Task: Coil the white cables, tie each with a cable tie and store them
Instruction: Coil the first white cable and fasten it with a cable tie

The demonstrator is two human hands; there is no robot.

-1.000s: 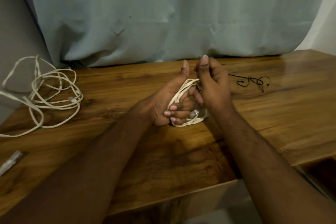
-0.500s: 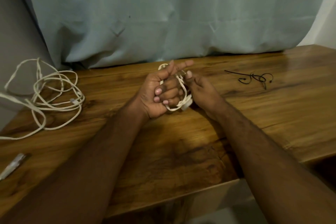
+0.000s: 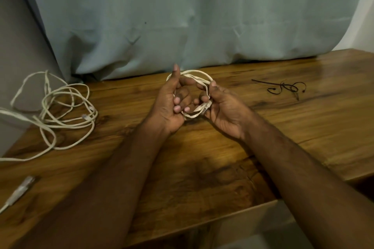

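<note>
A small coil of white cable is held above the middle of the wooden table between both hands. My left hand grips its left side with the fingers curled through the loops. My right hand holds the right side, fingers curled round the strands and the clear plug end. A second, loose white cable sprawls on the table at the left. Black cable ties lie at the back right.
A pale blue curtain hangs behind the table. One plug end of the loose cable lies near the front left edge. The table's front edge runs below my forearms, with a drop at the right.
The coil has been spread from a tight bundle into a round loop. My right hand has moved to the right side of it, and my left hand has turned palm-inward.
</note>
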